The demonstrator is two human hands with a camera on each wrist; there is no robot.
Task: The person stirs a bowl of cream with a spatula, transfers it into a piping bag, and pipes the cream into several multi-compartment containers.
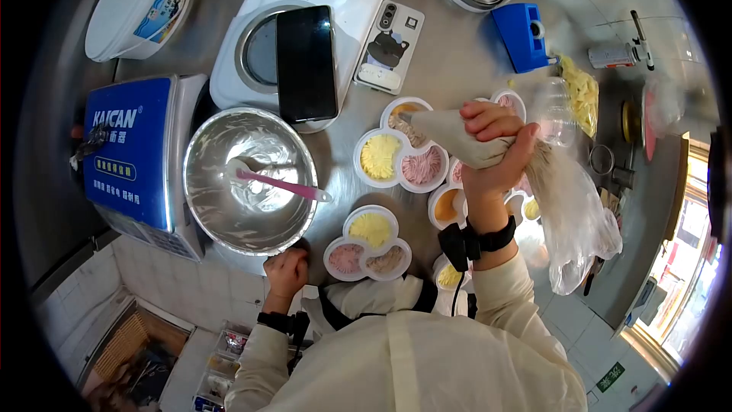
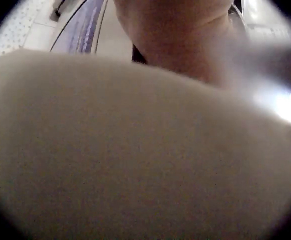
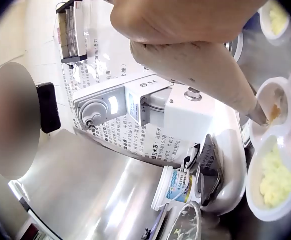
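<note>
My right hand (image 1: 509, 164) grips a piping bag (image 1: 467, 142) filled with pale beige cream; its loose clear end hangs to the right. The metal nozzle (image 3: 258, 116) points into the brownish compartment of a white three-part dish (image 1: 401, 154), where an orange layer shows partly covered. That dish's other compartments hold yellow and pink piped cream. At the counter's front edge, my left hand (image 1: 286, 272) rests with loosely curled fingers, just below a steel bowl (image 1: 204, 217). Sleeve cloth fills most of the left wrist view, hiding the left fingers there.
A pink-handled spatula (image 1: 282, 185) lies in the cream-smeared bowl. Another filled three-part dish (image 1: 375, 250) sits nearer me, with several more under my right arm. Two phones, one dark-screened (image 1: 307, 65), a blue box (image 1: 139, 149) and a white bucket (image 1: 126, 11) stand around.
</note>
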